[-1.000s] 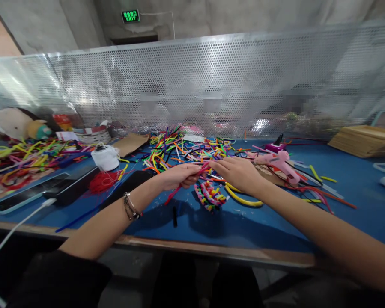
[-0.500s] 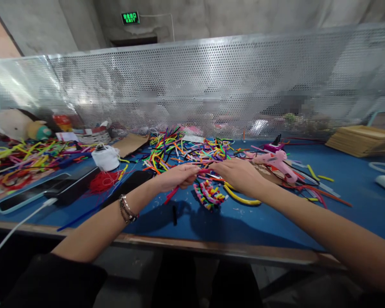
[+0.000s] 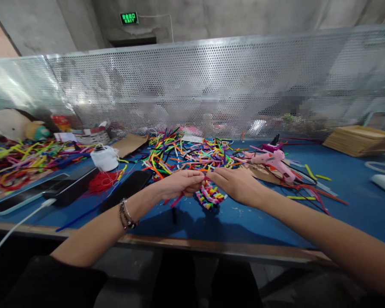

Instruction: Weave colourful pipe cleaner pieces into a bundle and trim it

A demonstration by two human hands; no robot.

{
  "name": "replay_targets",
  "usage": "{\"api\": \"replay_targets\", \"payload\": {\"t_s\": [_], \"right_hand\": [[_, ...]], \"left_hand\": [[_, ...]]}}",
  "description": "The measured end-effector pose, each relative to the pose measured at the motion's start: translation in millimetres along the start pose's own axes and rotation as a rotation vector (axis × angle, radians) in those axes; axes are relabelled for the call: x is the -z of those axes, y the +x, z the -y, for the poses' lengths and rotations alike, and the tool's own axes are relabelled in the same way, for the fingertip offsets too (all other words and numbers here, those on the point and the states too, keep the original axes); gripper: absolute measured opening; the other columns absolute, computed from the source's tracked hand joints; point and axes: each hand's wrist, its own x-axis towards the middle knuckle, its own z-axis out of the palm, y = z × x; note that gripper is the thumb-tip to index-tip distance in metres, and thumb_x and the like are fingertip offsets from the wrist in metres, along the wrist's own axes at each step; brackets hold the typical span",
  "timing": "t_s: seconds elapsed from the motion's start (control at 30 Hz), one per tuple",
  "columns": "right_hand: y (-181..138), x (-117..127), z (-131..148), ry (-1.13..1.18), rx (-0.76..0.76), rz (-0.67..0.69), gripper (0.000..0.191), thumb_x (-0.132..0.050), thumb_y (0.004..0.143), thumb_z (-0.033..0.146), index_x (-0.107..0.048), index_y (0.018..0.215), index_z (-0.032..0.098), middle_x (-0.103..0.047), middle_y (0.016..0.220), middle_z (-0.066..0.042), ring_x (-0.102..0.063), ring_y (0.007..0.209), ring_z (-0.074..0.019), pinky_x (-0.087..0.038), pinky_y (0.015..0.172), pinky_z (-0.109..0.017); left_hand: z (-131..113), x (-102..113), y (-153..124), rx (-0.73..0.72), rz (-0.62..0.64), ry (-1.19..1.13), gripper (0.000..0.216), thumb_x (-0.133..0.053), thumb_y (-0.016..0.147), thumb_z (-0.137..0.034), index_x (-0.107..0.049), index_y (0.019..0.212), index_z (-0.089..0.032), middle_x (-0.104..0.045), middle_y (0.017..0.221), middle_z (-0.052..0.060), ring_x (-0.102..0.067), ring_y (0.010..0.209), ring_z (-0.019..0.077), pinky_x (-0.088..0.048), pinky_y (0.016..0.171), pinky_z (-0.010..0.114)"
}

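Note:
My left hand (image 3: 184, 184) pinches a pinkish-red pipe cleaner (image 3: 177, 200), whose loose tail hangs below the fingers. Fingertip to fingertip with it, my right hand (image 3: 237, 183) is closed on the same pipe cleaner; its fingers partly hide the grip. Just under both hands, a bundle of short multicoloured twisted pieces (image 3: 210, 197) lies on the blue table, partly covered by the fingers. Behind them spreads a heap of pipe cleaners (image 3: 166, 149) in many colours.
To the right lie a pink glue gun (image 3: 274, 162) and a stack of wooden frames (image 3: 359, 141). On the left are a phone (image 3: 28, 196), a black box (image 3: 70, 188) with a white cable, red thread (image 3: 100, 182) and a white cup-like object (image 3: 105, 158). A perforated metal screen (image 3: 186, 85) stands behind.
My hands have drawn closer together and slightly lower, so less pipe cleaner shows between them. The yellow curved piece beside my right hand is out of sight now.

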Motion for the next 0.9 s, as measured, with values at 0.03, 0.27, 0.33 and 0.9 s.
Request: {"api": "replay_targets", "payload": {"t_s": [0.03, 0.27, 0.33, 0.9], "right_hand": [[-1, 1, 2, 0.064, -0.035, 0.012, 0.026, -0.030, 0.086, 0.013, -0.054, 0.076, 0.015, -0.054, 0.064, -0.003, -0.043, 0.052, -0.0106, -0.019, 0.044, -0.022], [-1, 12, 19, 1.068, -0.302, 0.086, 0.031, -0.030, 0.087, 0.031, -0.040, 0.061, 0.017, -0.035, 0.052, 0.005, -0.031, 0.045, -0.0065, -0.025, 0.043, -0.018], [0, 11, 21, 1.312, -0.428, 0.139, 0.035, -0.024, 0.087, 0.038, -0.034, 0.060, 0.019, -0.025, 0.048, 0.007, -0.024, 0.039, -0.0062, -0.023, 0.038, -0.018], [-4, 24, 9, 0.713, -0.016, 0.047, 0.027, -0.031, 0.089, 0.018, -0.057, 0.082, 0.012, -0.055, 0.063, 0.001, -0.046, 0.055, -0.0062, -0.034, 0.051, -0.016]], "left_hand": [[0, -1, -1, -0.009, 0.008, 0.006, 0.032, -0.056, 0.073, -0.042, -0.037, 0.067, -0.017, -0.022, 0.049, -0.010, -0.015, 0.041, 0.0038, -0.013, 0.038, 0.017], [-12, -20, -18, -0.222, -0.042, 0.531, 0.023, -0.043, 0.078, -0.035, -0.037, 0.064, -0.017, -0.030, 0.053, -0.007, -0.025, 0.046, 0.0057, -0.020, 0.043, 0.019], [-17, -24, -21, -0.350, -0.161, 0.836, 0.020, -0.041, 0.078, -0.029, -0.038, 0.062, -0.017, -0.031, 0.054, -0.006, -0.026, 0.048, 0.0069, -0.019, 0.046, 0.020], [-8, -29, -27, -0.213, -0.042, 0.305, 0.018, -0.045, 0.080, -0.031, -0.042, 0.072, -0.016, -0.032, 0.053, -0.008, -0.027, 0.045, 0.0048, -0.023, 0.042, 0.017]]}}
